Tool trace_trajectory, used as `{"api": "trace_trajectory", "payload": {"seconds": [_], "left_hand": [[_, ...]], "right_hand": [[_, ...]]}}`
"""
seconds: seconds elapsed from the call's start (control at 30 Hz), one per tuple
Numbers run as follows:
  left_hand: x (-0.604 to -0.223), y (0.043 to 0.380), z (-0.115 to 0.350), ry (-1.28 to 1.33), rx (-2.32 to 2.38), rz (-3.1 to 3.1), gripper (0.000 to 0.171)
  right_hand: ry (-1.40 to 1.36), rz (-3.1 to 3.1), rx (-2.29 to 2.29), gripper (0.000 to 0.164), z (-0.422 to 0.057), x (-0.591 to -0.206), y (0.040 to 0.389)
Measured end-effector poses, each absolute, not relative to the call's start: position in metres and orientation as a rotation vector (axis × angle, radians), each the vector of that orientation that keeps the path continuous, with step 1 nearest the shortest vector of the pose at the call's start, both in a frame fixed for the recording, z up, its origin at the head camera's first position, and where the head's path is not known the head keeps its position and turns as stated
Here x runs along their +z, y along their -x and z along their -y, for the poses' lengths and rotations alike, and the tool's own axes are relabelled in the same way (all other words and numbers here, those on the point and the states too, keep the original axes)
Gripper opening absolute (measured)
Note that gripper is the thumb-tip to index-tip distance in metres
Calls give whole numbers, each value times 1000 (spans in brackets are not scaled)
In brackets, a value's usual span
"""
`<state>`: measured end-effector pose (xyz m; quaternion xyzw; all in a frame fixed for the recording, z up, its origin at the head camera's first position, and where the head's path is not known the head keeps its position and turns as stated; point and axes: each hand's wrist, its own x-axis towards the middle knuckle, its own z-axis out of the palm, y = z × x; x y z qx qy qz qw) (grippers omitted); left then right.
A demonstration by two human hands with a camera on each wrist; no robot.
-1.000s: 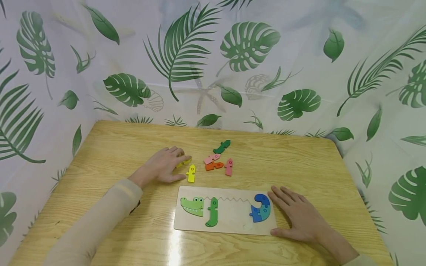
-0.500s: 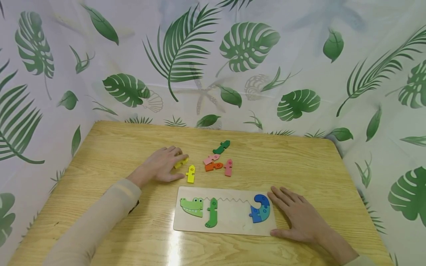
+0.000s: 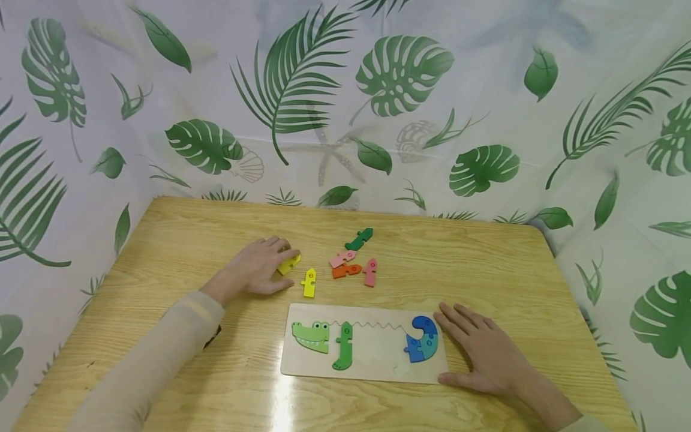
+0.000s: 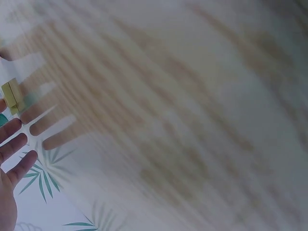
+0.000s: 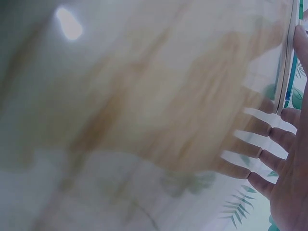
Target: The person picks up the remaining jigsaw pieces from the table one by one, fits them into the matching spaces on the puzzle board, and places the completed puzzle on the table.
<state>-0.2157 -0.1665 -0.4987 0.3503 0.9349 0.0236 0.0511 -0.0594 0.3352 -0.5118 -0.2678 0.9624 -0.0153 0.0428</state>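
Observation:
My left hand (image 3: 258, 267) lies over one yellow puzzle piece (image 3: 288, 266) on the table, its index finger touching the piece and the thumb apart from it. In the left wrist view the yellow piece (image 4: 11, 95) is beside the fingertips. A second yellow piece (image 3: 309, 283) lies just right of the thumb. My right hand (image 3: 488, 354) rests with spread fingers against the right edge of the wooden puzzle board (image 3: 378, 366). On the board sit a light green crocodile head (image 3: 311, 337), a green leg piece (image 3: 345, 346) and joined blue tail pieces (image 3: 424, 339).
Beyond the board lie a dark green piece (image 3: 359, 239), a light pink piece (image 3: 342, 258), an orange piece (image 3: 346, 271) and a darker pink piece (image 3: 370, 273). A leaf-patterned cloth (image 3: 345, 174) rises behind the table (image 3: 459, 264).
My left hand has slid slightly left with the yellow piece under its finger, widening the gap to the other yellow piece. My right hand and the board have stayed in place.

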Motion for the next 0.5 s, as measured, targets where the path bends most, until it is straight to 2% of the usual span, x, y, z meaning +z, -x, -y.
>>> {"api": "trace_trajectory", "payload": {"seconds": [0.5], "left_hand": [[-501,214,180,-1110,66,-2888,66]], "right_hand": [[823,-2945,-50,112,-334,-511,59]]}}
